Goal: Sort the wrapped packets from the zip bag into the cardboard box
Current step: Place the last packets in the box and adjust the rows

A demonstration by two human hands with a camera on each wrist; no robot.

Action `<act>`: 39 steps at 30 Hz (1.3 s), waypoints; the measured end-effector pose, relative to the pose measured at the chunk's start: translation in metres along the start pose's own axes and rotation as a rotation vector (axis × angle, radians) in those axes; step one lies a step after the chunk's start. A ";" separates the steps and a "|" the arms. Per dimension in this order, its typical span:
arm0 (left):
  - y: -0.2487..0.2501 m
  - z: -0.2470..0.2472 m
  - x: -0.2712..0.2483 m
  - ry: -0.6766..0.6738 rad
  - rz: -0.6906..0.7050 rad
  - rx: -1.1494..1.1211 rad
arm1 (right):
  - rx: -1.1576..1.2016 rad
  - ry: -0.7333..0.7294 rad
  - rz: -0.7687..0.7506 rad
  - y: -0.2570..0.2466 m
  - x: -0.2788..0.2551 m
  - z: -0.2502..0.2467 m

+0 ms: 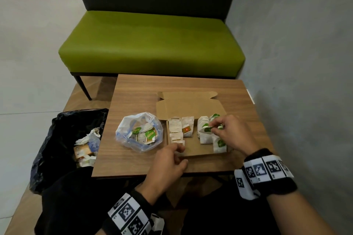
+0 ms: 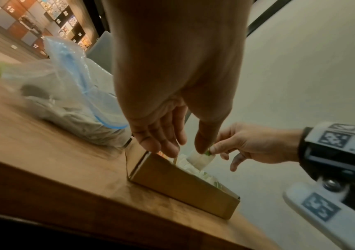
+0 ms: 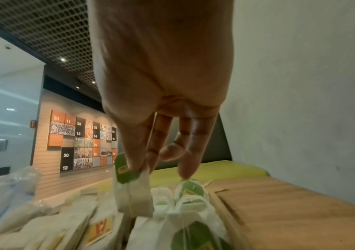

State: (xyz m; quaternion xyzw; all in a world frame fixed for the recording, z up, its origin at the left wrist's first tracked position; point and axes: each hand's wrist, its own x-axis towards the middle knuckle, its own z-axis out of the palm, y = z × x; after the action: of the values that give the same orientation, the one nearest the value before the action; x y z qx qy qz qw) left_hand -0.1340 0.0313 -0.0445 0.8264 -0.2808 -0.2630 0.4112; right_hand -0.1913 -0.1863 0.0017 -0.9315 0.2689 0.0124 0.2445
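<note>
While the right hand [image 1: 232, 135] pinches a green-labelled packet [image 3: 132, 191] between thumb and forefinger above the right side of the cardboard box [image 1: 198, 151], the left hand [image 1: 168, 166] rests at the box's near-left corner — fingers [image 2: 157, 140] relaxed, holding nothing. Sorted packets [image 1: 177, 129] lie in the box in two groups. Just left of it on the surface [image 1: 133, 89] sits the zip bag [image 1: 139, 131] — open, packets inside.

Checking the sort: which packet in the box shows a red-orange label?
The packet in the box's left-middle column; its neighbours there are plain white, those on the right green-labelled.
</note>
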 end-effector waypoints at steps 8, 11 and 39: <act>-0.002 0.004 -0.002 -0.059 0.033 0.126 | -0.167 -0.169 0.031 0.012 0.021 0.019; -0.003 0.003 -0.002 -0.071 0.031 0.136 | -0.228 -0.056 0.042 0.017 0.024 0.026; -0.036 -0.113 0.012 0.253 -0.224 0.672 | -0.232 0.074 -0.467 -0.121 -0.004 0.079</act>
State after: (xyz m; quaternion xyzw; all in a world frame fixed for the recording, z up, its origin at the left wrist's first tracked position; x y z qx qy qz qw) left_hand -0.0411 0.1016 -0.0176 0.9667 -0.2063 -0.0954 0.1172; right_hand -0.1248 -0.0589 -0.0133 -0.9900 0.0520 -0.0479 0.1220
